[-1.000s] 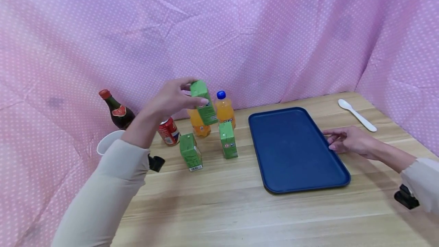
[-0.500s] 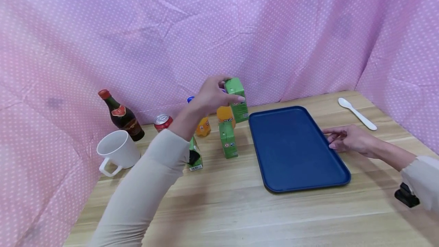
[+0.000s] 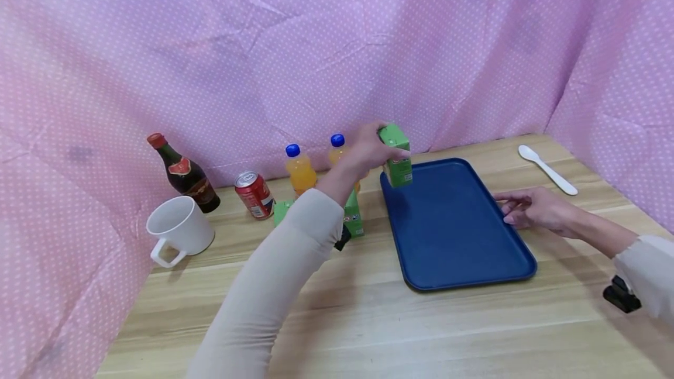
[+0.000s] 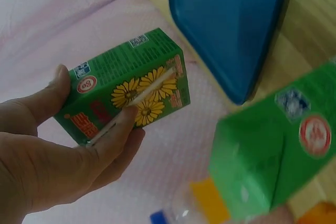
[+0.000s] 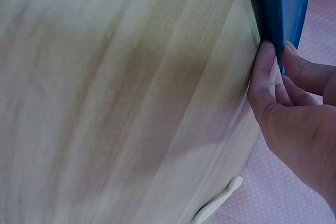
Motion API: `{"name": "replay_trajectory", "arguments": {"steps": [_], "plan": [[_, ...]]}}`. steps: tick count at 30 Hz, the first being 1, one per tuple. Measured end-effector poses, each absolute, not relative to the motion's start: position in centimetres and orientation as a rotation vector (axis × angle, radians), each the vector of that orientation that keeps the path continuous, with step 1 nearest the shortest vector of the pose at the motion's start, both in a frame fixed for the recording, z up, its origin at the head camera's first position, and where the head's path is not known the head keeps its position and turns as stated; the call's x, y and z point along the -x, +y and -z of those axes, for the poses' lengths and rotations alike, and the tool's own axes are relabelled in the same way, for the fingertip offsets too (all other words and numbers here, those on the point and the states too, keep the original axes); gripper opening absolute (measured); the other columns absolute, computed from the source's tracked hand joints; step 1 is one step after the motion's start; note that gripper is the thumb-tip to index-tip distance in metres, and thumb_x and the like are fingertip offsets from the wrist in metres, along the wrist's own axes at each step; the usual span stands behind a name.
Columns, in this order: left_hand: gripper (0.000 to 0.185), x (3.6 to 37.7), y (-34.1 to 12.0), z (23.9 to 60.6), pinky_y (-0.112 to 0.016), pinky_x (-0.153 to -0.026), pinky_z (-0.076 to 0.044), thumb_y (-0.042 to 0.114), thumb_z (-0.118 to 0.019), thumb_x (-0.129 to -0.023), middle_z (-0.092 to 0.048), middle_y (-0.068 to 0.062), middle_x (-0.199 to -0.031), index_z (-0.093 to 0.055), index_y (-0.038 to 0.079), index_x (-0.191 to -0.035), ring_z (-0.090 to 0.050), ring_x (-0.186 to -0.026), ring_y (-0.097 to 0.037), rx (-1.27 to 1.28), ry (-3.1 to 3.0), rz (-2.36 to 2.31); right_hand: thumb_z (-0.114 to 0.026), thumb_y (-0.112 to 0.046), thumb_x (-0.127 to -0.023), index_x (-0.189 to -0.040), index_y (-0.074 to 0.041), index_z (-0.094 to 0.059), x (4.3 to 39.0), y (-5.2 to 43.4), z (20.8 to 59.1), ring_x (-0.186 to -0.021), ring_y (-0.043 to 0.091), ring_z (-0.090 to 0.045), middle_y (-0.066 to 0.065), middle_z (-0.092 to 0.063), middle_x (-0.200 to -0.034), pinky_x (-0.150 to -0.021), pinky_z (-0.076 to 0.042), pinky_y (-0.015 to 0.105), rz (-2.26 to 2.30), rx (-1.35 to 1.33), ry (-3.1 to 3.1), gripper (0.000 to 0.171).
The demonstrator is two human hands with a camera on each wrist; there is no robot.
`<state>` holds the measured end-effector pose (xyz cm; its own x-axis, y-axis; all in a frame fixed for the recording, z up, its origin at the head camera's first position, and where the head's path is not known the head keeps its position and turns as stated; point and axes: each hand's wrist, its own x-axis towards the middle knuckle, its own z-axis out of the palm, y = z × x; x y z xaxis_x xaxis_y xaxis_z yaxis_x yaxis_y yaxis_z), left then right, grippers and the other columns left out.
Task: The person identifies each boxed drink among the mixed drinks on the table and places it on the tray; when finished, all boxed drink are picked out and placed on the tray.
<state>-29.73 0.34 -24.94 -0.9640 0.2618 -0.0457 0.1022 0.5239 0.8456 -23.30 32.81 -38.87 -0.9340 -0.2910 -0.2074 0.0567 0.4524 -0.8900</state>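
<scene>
pale wooden table (image 3: 368,320) — pink dotted cloth (image 3: 316,45) walls it round.

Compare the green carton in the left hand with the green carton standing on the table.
The held carton is lifted above the blue tray's far-left corner, in the left hand's grip; the table carton stands on the wood, untouched. The held one shows fully; the arm partly hides the table one. Both are small green drink boxes.
</scene>
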Motion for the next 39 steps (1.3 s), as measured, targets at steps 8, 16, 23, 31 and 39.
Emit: {"name": "replay_trajectory", "arguments": {"steps": [8, 16, 23, 31, 39], "plan": [[0.068, 30.4, 3.1, 27.5, -0.027, -0.071, -0.048, 0.018, -0.078, -0.065, -0.053, -0.003, -0.099, -0.044, 0.014, -0.123, -0.053, -0.084, -0.016, -0.049, 2.663, -1.39, -0.06, 0.007, -0.076, -0.131, 0.013, -0.026, 23.3, 32.7, 38.6, -0.08, 0.012, -0.057, 0.022, -0.049, -0.099, -0.07, -0.051, 0.028, 1.477, 0.212, 2.378, 0.065], [0.072, 30.9, 4.0, 29.8, -0.026, -0.069, -0.047, 0.016, -0.08, -0.061, -0.052, -0.002, -0.096, -0.044, 0.016, -0.123, -0.052, -0.082, -0.015, 0.067, 2.679, -1.368, -0.06, 0.004, -0.077, -0.131, 0.012, -0.028, 23.5, 32.7, 38.8, -0.08, 0.01, -0.056, 0.022, -0.049, -0.101, -0.068, -0.051, 0.026, 1.441, 0.225, 2.41, 0.063], [0.07, 30.8, 4.1, 31.2, -0.024, -0.064, -0.047, 0.014, -0.08, -0.061, -0.05, -0.003, -0.095, -0.045, 0.016, -0.121, -0.051, -0.079, -0.015, 0.069, 2.66, -1.347, -0.059, 0.006, -0.078, -0.131, 0.012, -0.027, 23.4, 32.7, 38.8, -0.081, 0.012, -0.056, 0.023, -0.047, -0.102, -0.07, -0.05, 0.027, 1.434, 0.217, 2.397, 0.062], [0.066, 30.7, 4.2, 31.3, -0.024, -0.066, -0.046, 0.013, -0.08, -0.061, -0.049, -0.003, -0.096, -0.045, 0.015, -0.116, -0.049, -0.082, -0.015, 0.029, 2.694, -1.336, -0.057, 0.01, -0.076, -0.13, 0.013, -0.028, 23.3, 32.6, 38.4, -0.079, 0.012, -0.057, 0.023, -0.049, -0.1, -0.069, -0.051, 0.027, 1.439, 0.213, 2.416, 0.061], [0.09, 30.0, 3.9, 31.1, -0.032, -0.091, -0.04, 0.019, -0.08, -0.063, -0.037, -0.006, -0.129, -0.027, 0.018, -0.135, -0.043, -0.111, -0.019, -0.08, 2.728, -1.292, -0.059, 0.008, -0.076, -0.13, 0.012, -0.029, 23.2, 32.7, 38.9, -0.08, 0.01, -0.057, 0.022, -0.049, -0.099, -0.07, -0.051, 0.026, 1.455, 0.215, 2.407, 0.062]]}}
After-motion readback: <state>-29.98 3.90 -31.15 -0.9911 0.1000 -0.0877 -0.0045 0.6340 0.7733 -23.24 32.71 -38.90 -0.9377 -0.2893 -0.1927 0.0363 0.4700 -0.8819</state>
